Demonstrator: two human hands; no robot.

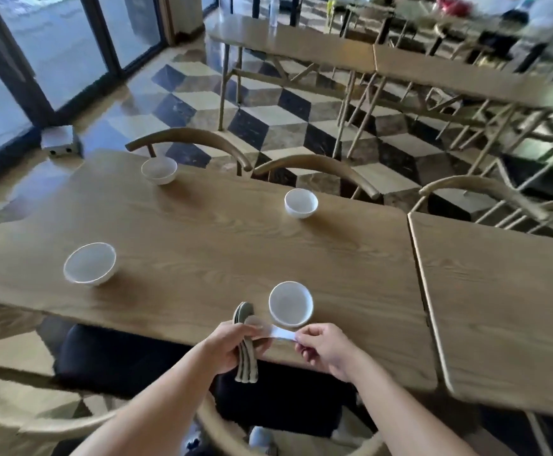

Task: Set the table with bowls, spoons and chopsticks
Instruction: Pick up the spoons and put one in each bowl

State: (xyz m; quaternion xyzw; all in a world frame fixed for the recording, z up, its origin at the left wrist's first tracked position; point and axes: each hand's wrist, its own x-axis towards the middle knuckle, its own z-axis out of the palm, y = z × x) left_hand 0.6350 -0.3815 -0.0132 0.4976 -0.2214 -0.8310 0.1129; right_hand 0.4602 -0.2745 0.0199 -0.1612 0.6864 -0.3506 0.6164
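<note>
Several white bowls stand on the wooden table (222, 245): one at the far left (159, 170), one at the far right (301, 203), one at the near left (90, 264) and one close to me (290, 303). My left hand (232, 347) grips a stack of spoons (245, 353) over the table's near edge, bowls of the spoons pointing away. My right hand (324, 348) pinches the handle of one white spoon (280, 334), which lies across from the stack just under the nearest bowl. No chopsticks are in sight.
Wooden chairs (189, 139) line the far side, and a dark-cushioned chair (114, 360) sits under the near edge. A second table (505, 307) butts against the right end. More tables and chairs fill the back right. Glass doors are at the left.
</note>
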